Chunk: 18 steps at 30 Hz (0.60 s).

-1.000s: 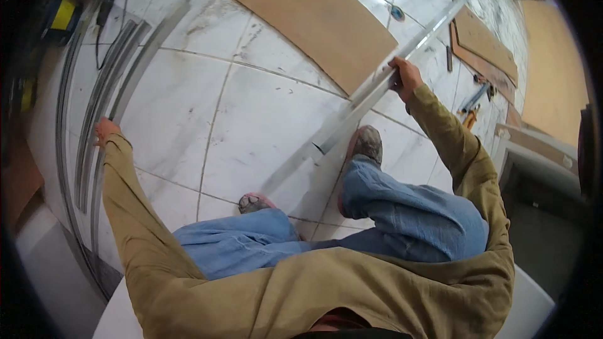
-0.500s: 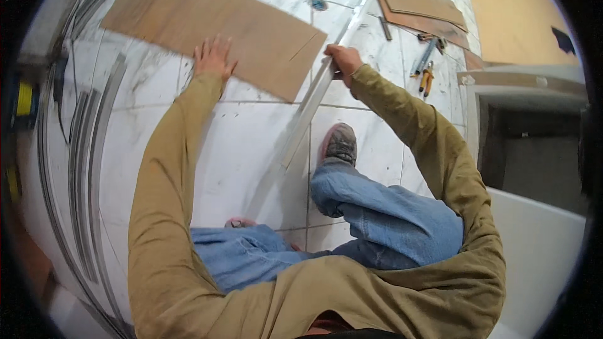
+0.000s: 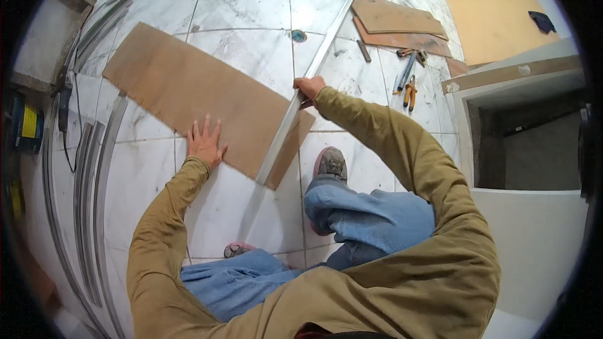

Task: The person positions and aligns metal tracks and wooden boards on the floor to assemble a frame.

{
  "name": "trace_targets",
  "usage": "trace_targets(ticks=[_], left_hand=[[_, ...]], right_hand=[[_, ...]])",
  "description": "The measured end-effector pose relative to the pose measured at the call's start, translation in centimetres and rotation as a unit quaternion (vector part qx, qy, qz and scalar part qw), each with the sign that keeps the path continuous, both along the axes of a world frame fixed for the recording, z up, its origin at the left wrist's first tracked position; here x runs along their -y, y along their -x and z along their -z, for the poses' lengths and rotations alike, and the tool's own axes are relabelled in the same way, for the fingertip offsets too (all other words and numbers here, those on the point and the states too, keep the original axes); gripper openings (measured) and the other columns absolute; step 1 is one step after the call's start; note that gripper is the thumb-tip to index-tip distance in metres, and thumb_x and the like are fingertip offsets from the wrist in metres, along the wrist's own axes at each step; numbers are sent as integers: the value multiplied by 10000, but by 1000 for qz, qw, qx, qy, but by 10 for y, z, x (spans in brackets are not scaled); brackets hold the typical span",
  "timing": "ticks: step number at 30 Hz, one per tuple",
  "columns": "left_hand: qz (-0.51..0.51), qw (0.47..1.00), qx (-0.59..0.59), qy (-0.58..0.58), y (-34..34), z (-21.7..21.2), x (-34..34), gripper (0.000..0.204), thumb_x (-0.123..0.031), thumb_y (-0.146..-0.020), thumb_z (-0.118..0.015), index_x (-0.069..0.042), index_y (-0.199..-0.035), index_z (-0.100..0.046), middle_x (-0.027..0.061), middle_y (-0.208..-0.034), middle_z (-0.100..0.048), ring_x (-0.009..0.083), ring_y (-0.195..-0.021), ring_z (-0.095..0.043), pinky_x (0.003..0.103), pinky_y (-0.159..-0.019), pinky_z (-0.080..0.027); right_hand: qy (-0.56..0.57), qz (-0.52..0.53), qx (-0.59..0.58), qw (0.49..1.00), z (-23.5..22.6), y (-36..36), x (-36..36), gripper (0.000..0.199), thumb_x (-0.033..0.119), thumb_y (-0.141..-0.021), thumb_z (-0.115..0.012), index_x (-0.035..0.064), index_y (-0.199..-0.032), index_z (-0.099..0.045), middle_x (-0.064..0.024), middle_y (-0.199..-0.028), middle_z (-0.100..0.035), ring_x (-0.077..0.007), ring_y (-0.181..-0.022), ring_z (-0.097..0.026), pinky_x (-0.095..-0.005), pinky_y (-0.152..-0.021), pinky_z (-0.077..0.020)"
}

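Observation:
My left hand [image 3: 204, 142] lies flat with fingers spread on the near edge of a long brown board [image 3: 195, 91] that rests on the marble tile floor. My right hand [image 3: 309, 88] is closed around a long silver metal straightedge [image 3: 326, 44], which runs diagonally from the far upper right across the board's right end to a spot near my right shoe [image 3: 331, 164]. I crouch over the floor in blue jeans, and my left shoe [image 3: 237, 250] shows below.
Two smaller brown boards [image 3: 392, 25] lie far right, with pliers [image 3: 409, 94] and other hand tools beside them. Curved metal strips [image 3: 94, 182] and cables line the left. A white cabinet with an open dark recess [image 3: 521, 144] stands on the right.
My left hand has left the metal strips at the left and come onto the brown board. The right hand kept hold of the straightedge, which now lies across the board's end.

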<state>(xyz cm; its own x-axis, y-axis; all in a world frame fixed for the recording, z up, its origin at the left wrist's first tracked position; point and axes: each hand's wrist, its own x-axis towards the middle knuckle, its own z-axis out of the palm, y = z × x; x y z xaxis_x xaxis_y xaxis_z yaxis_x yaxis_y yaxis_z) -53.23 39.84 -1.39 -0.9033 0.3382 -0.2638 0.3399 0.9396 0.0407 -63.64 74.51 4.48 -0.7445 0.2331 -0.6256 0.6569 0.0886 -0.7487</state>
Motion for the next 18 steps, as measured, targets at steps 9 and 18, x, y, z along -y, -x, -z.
trace_targets(ticks=[9, 18], left_hand=[[-19, 999, 29, -14, 8, -4, -3, 771, -531, -907, -573, -144, -1526, -323, 180, -1578, -256, 458, -1406, -277, 601, -1086, -316], [-58, 824, 307, -473, -40, 3, -90, 732, -374, -852, -692, -40, -1428, -389, 242, -1212, -629, 353, -1124, -613, 396, -975, -472]], right_hand=[[-64, -98, 85, 990, 16, 15, 1, 303, 186, -748, -730, -97, -834, -668, -171, -825, -705, -289, -613, -697, -388, -543, -594], [-35, -68, 16, 997, 9, 4, 8, 374, 240, -764, -702, -126, -812, -645, -210, -778, -677, -340, -621, -690, -428, -511, -597]])
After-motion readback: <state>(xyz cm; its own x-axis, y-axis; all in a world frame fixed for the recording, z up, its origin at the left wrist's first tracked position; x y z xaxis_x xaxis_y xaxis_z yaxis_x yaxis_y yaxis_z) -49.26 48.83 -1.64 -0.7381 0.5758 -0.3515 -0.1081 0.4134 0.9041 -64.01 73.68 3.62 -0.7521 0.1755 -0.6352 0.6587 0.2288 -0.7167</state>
